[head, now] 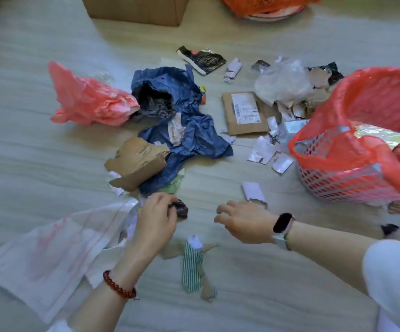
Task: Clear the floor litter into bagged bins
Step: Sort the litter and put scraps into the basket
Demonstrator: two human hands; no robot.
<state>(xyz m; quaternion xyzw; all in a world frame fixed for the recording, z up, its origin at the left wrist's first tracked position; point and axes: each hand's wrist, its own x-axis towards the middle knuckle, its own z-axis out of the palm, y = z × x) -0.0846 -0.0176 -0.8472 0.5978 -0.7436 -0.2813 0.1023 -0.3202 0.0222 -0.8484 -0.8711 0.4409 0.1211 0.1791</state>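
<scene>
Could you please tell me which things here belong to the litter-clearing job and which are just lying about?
Job: red-bagged basket, dark wrapper in left hand, blue paper, torn cardboard, striped wrapper.
Lying about: cardboard box.

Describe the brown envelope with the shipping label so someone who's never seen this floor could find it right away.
Start at the pink basket lined with a red bag on the right. Just left of it and further from the person, the brown envelope lies flat on the floor. Unlike the torn cardboard, it carries a white printed label with barcodes.
</scene>
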